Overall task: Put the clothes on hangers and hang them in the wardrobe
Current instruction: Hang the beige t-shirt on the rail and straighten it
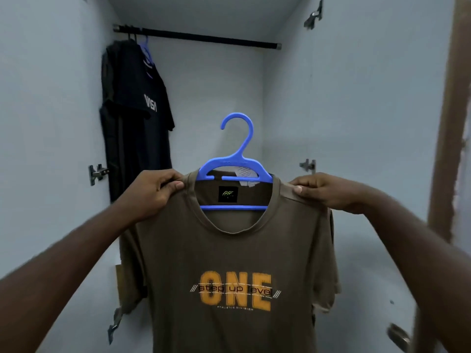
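Note:
An olive-brown T-shirt (229, 250) with an orange "ONE" print hangs on a blue plastic hanger (238, 159), held up in front of the open wardrobe. My left hand (153, 194) pinches the shirt's left shoulder. My right hand (323, 192) pinches the right shoulder. The hanger's hook points up and stands well below the black rail (204, 38). The hanger's ends are hidden inside the shirt.
Dark T-shirts (137, 110) hang at the rail's left end, one on another blue hanger (146, 50). The wardrobe's pale walls carry metal hinges (98, 173) on both sides. A brown door edge (448, 123) stands at the right.

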Tool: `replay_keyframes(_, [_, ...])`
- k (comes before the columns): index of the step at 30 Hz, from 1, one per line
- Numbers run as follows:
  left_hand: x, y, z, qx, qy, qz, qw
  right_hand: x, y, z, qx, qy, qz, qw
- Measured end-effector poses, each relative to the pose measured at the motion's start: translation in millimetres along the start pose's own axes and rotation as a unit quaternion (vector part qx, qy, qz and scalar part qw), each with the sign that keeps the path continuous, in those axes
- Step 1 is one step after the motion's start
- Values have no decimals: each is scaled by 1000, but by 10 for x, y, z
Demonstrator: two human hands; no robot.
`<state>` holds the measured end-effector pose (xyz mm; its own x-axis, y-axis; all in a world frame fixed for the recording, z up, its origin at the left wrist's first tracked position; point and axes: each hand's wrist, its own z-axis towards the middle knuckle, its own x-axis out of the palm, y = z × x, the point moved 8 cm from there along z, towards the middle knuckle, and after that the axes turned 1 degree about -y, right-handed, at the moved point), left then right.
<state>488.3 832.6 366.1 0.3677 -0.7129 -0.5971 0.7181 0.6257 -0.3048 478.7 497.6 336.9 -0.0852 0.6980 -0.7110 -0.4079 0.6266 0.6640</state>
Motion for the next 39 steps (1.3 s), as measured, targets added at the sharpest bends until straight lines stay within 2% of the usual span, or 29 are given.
replay_keyframes(2, [82, 112, 218, 5, -5, 28, 1000, -92, -157, 345, -28, -19, 5, 999])
replay_keyframes(5, [167, 228, 605, 8, -11, 61, 998, -362, -259, 843, -83, -117, -38, 989])
replay_keyframes(8, [150, 294, 966, 0, -39, 91, 995, -627, -200, 1314, -150, -215, -155, 953])
replay_keyframes(10, [107, 359, 1156, -1, -63, 107, 992, -730, -142, 1578, -192, -258, -181, 929])
replay_keyframes(13, [92, 498, 1361, -2, -74, 135, 988, -774, -31, 1950, -253, -238, -125, 929])
replay_keyframes(16, [114, 699, 1515, -2, -78, 162, 984, -820, 43, 2366, -244, -215, -54, 944])
replay_keyframes(18, [115, 853, 1624, -4, -88, 178, 980, -778, 60, 2676, -228, -224, -103, 942])
replay_keyframes(21, [126, 1113, 1762, -16, -101, 185, 977, -657, 72, 3060, -205, -260, -210, 920])
replay_keyframes(28, [133, 1754, 2122, -8, -126, 199, 972, -681, 127, 3886, -190, -325, -249, 893])
replay_keyframes(36, [79, 2323, 2535, 21, -149, 208, 966, -904, 236, 4632, -209, -382, -172, 883])
replay_keyframes(39, [99, 2514, 2586, 15, -156, 209, 965, -842, 240, 4872, -240, -357, -91, 898])
